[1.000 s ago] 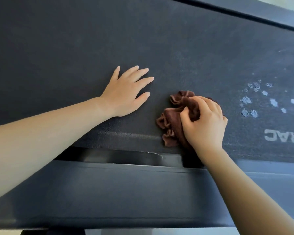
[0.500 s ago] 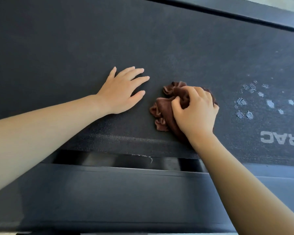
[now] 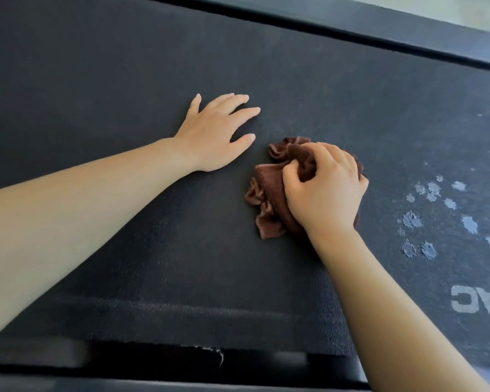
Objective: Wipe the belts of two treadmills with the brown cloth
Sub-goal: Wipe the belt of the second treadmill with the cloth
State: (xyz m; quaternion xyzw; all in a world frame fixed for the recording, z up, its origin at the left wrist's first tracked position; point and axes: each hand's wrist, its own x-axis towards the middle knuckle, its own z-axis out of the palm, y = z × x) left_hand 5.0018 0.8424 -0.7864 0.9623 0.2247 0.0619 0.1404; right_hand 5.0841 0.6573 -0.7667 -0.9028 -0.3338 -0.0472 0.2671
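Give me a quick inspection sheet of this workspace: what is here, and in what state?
Surface: dark, textured treadmill belt; frayed thread at its near edge.
Job's things: brown cloth, bunched up, lying on the belt.
Clutter: pale spots on the belt to the right of the cloth; white lettering, partly cut off.
Grips: left hand flat on the belt, fingers spread; right hand grips the cloth.
Cables: nothing seen.
Surroundings: dark side rail beyond the belt.

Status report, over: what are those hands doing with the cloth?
Left hand flat on the belt, open. Right hand grips the bunched brown cloth, pressed on the belt. Pale spots right of it; nothing in the way.
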